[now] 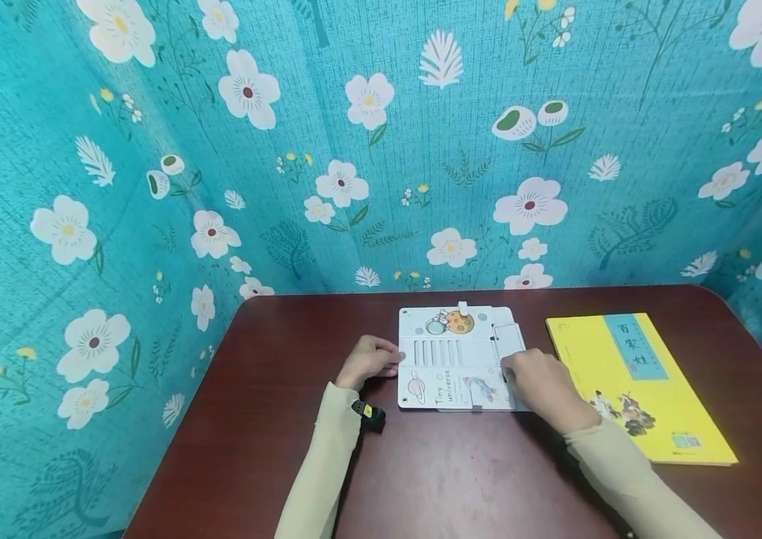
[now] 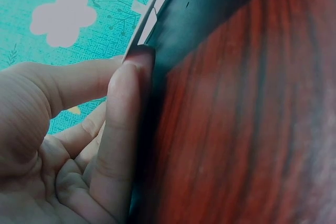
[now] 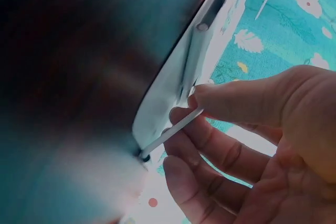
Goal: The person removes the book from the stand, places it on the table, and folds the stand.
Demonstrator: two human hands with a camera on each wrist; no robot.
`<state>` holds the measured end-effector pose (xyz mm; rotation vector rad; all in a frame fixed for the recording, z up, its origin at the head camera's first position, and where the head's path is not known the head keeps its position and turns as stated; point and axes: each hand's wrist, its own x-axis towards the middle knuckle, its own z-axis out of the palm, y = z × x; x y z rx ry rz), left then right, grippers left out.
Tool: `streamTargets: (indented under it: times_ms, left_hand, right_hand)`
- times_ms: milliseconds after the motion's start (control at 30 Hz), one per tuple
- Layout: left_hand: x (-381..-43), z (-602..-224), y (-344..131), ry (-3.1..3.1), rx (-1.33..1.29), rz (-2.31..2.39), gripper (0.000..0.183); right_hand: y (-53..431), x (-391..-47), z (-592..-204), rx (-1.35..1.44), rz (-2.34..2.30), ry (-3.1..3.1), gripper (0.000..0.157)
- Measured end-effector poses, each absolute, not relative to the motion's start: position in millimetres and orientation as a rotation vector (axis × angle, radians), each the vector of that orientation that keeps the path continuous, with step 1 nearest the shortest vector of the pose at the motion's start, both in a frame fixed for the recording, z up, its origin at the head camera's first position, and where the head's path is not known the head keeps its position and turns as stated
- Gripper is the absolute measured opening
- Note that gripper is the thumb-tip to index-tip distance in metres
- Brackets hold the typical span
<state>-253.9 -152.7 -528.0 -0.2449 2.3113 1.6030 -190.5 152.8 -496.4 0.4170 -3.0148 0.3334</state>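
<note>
A flat white folding book stand [image 1: 427, 335], printed with planets and "Tiny universe", lies on the table in the head view. My left hand [image 1: 369, 361] pinches its left edge between thumb and fingers; the left wrist view has that thin edge [image 2: 149, 22] at the fingertips. At the right side is my right hand [image 1: 544, 383]. In the right wrist view its thumb and index finger pinch a thin white bar [image 3: 173, 132], hinged at the corner of the stand [image 3: 157, 111] and swung out from it. A small clip [image 1: 463, 308] sticks up at the stand's top edge.
To the right, a yellow book [image 1: 630, 382] lies on the dark red-brown table [image 1: 287, 352], partly under the right forearm. Behind and on the left hangs a teal flowered cloth [image 1: 394, 150]. A black strap device [image 1: 370, 416] sits at the left wrist.
</note>
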Motion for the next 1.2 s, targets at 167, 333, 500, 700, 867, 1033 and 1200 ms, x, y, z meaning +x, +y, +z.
streamTargets:
  times_ms: [167,333,500,700,867,1033,1200]
  left_hand:
    - [-254.4,-526.2,-154.0,2.311,-0.239,1.605,0.02]
    - [-253.6,-527.9,-154.8,2.313,-0.226,1.614,0.021]
    - [-252.5,-528.5,-154.5,2.317,-0.237,1.602,0.02]
    - [-254.1,-528.8,-153.8,2.321,-0.237,1.615,0.019]
    - [-253.8,-526.9,-152.9,2.326,-0.236,1.608,0.02]
    - [-253.1,-525.4,-152.8,2.321,-0.244,1.62,0.02]
    - [-252.8,-524.5,-152.8,2.316,-0.245,1.63,0.019]
  right_hand:
    - [147.3,-190.4,-494.0,0.409,0.321,-3.056,0.013]
    - [144.6,-188.9,-496.3,0.446,0.253,-3.042,0.012]
    - [143.3,-186.2,-496.7,0.542,0.157,-2.972,0.015]
    - [142.9,-185.2,-495.8,0.582,0.109,-2.917,0.014]
    - [143.2,-184.0,-496.7,0.612,0.072,-2.862,0.013]
    - [143.3,-184.1,-496.8,0.613,0.056,-2.857,0.013]
    - [143.3,-185.3,-496.7,0.617,0.062,-2.864,0.012]
